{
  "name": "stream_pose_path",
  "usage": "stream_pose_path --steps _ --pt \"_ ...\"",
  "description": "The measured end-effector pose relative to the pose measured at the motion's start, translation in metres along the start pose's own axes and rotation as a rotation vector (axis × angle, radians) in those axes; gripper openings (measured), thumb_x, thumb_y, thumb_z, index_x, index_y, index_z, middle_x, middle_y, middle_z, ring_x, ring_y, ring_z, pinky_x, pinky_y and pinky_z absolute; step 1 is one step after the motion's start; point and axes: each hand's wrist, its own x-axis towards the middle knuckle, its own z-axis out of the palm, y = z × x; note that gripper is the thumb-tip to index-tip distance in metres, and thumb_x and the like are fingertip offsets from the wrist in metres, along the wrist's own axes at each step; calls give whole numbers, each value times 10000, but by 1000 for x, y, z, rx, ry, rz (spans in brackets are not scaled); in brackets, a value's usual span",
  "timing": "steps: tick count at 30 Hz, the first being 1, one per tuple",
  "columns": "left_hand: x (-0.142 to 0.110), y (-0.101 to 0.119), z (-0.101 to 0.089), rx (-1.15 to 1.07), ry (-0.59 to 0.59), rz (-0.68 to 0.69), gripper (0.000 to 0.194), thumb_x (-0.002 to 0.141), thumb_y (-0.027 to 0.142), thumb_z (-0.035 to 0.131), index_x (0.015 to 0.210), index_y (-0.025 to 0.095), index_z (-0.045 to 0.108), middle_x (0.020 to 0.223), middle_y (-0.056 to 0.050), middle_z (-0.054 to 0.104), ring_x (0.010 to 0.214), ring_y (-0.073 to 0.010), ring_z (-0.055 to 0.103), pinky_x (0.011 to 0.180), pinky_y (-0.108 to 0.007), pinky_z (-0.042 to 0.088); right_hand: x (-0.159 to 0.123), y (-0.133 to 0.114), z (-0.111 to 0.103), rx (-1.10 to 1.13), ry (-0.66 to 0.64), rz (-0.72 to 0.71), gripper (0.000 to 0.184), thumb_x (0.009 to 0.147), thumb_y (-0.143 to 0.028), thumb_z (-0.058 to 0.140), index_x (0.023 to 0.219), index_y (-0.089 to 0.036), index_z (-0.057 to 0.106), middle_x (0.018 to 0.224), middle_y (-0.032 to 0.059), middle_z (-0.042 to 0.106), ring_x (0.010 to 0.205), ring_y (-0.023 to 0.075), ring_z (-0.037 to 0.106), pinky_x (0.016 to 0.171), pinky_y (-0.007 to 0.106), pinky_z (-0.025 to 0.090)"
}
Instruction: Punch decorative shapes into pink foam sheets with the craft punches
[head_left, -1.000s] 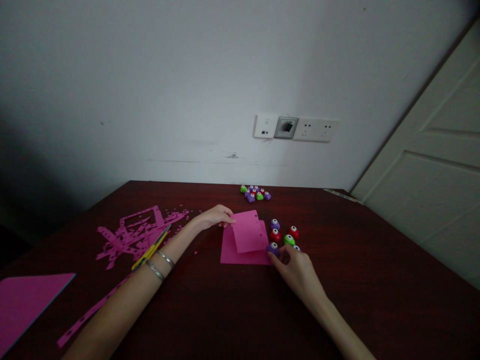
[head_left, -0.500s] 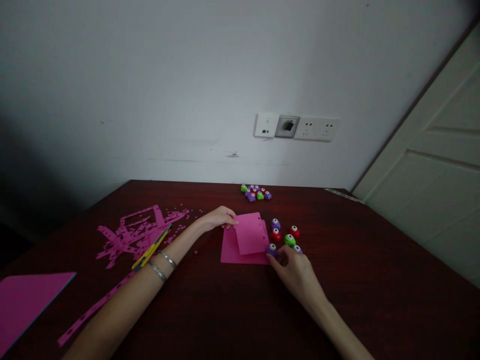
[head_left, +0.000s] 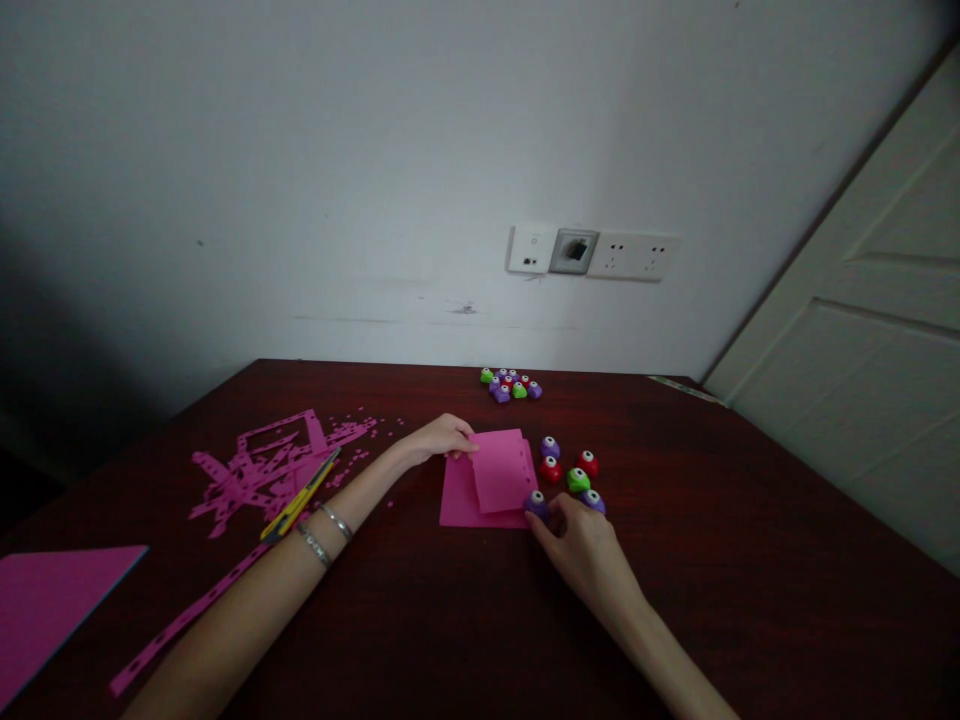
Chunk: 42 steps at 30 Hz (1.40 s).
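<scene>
- left hand: pinching the small sheet by its far left corner, over the large sheet.
- right hand: thumb and fingers gripping a purple punch at the large sheet's near right corner.
- change, last second: punch shifted left; small sheet slid slightly right and nearer.
- reading: paper edge and punch now seem brought together; contact cannot be told.
- right of large sheet: green punch. left: yellow cutter.

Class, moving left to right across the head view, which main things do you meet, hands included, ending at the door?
Left-edge pink sheet, yellow cutter, left hand, held pink sheet, right hand, door.
</scene>
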Motion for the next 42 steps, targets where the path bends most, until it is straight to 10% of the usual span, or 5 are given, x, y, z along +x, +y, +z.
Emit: stream_pose_path --steps 10,16,25,42 --pt "12 -3 10 160 66 19 115 693 233 624 718 121 633 520 16 572 452 -81 456 475 -218 333 -1 -2 1 -29 10 -29 197 794 -354 511 672 -200 499 650 23 602 554 160 570 524 256 360" --pt "-5 17 22 844 347 266 315 764 310 583 1018 127 623 1038 -116 617 978 -232 538 845 -346 408 2 6 3 0 -18 -50 215 750 -385 574 661 -193 533 624 12 588 532 148 533 495 250 345" --pt "-29 30 42 947 -241 260 765 803 612 406 1393 148 260 1479 -121 126 1362 -291 32 1080 -441 153 7 17 -2 129 -148 -64 145 717 -325 598 687 -184 606 599 -10 564 547 130 505 497 228 356" --pt "-24 18 34 864 -329 284 740 821 561 415 1412 179 185 1479 -54 162 1369 -225 26 1103 -421 59 7 20 2 165 -138 -190 166 785 -276 519 802 -162 638 679 21 593 599 144 520 568 246 393"
